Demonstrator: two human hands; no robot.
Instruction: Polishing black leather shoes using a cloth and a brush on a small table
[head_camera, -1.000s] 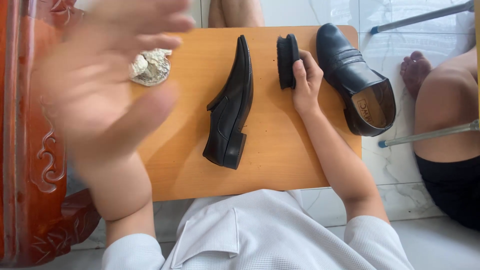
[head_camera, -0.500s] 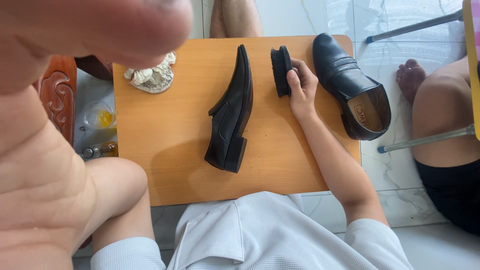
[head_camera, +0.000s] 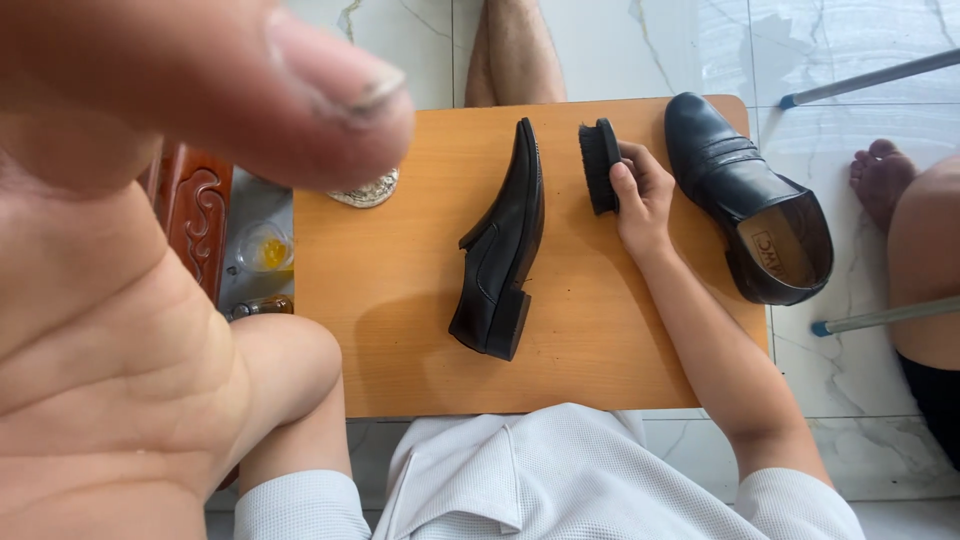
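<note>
The work in hand is shoe brushing, and judged from how things lie it looks to be near its beginning. The small wooden table (head_camera: 400, 330) serves as the landmark. On its far half, right of centre, the right hand (head_camera: 640, 195) is curled around a black shoe brush (head_camera: 598, 165), fingers wrapped over its back and the bristle side turned towards the table's middle; the brush is grasped but touches neither shoe. Just left of the brush, across the middle of the table, a black dress shoe (head_camera: 500, 245) lies tipped on its side, its sole edge facing the brush and its heel towards the near edge. On the table's right end a second black shoe (head_camera: 745, 205) stands upright with its opening pointing to the near right corner and its heel end reaching past the table's edge. No polish smears, cloth or foam show on either shoe, so I cannot tell whether any brushing is done; both look equally dark and smooth. The left hand (head_camera: 170, 200) is raised very close to the camera, well above the table's left side, blurred and filling that part of the view; it appears empty and spread open, though the blur hides part of it. At the table's far left edge sits a crumpled silvery thing (head_camera: 365, 190), half hidden behind the thumb. Beyond the table's right end, another person's bare foot (head_camera: 880, 170) rests on the marble floor (head_camera: 640, 40).
</note>
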